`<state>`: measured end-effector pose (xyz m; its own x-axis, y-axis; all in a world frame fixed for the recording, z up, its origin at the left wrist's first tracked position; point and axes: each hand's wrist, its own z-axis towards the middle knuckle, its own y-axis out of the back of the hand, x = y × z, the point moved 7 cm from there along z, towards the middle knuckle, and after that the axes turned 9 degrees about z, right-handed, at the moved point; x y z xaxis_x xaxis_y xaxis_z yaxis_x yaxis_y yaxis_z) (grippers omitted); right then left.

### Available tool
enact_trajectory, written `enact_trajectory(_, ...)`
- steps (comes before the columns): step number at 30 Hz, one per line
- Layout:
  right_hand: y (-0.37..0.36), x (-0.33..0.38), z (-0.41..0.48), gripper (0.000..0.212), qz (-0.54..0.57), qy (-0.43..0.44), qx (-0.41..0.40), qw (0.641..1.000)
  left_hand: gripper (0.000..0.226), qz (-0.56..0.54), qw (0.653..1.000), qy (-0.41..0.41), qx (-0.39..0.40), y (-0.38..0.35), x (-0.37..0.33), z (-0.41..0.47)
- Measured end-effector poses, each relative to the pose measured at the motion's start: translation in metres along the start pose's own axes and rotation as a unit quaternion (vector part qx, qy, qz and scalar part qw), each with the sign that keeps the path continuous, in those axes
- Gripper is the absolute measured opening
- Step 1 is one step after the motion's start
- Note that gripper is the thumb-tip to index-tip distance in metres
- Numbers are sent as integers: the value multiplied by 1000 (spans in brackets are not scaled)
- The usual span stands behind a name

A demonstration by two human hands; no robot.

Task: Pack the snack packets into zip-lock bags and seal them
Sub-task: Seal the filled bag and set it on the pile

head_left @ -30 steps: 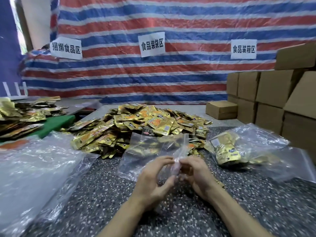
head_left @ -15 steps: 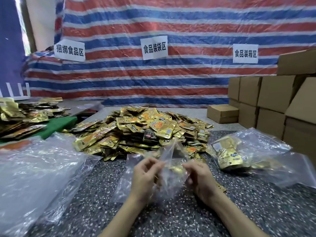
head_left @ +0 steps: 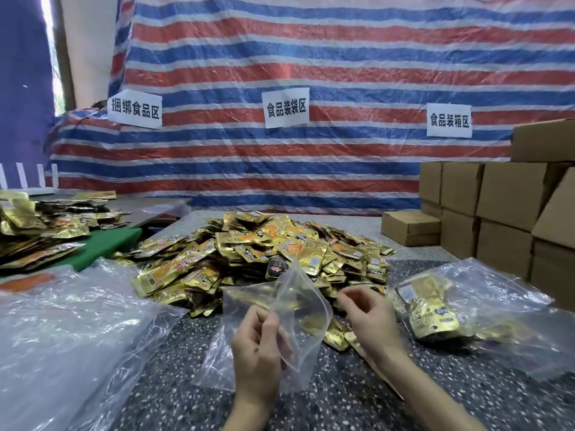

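Observation:
A big heap of gold snack packets (head_left: 264, 256) lies on the speckled table (head_left: 342, 399) in front of me. My left hand (head_left: 258, 346) pinches the near edge of a clear, empty zip-lock bag (head_left: 298, 309) and holds it up with its mouth spread wide. My right hand (head_left: 370, 318) hovers just right of the bag with its fingers curled, holding nothing, over loose packets at the heap's near edge. To the right lies a filled zip-lock bag (head_left: 432, 309) with gold packets inside.
A pile of clear plastic bags (head_left: 71, 331) covers the table's left. A second packet pile (head_left: 40, 225) sits on a green board at far left. Cardboard boxes (head_left: 504, 209) stack along the right, one small box (head_left: 410, 227) behind the heap. A striped tarp hangs behind.
Both hands were together working the bag's edge. Now the bag's mouth is open, the left hand alone holds it, and the right hand has let go and moved right.

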<state>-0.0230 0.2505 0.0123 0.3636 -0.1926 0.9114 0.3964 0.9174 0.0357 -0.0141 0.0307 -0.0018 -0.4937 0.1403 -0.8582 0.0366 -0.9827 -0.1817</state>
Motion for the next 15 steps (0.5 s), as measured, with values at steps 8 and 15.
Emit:
enact_trajectory(8,-46,-23,91,64,-279,-144,-45,948,34,1,999,38,15,0,15,5)
enact_trajectory(15,-64,-30,106,50,-300,-164,-145,929,30,29,998,54,18,1,16,8)
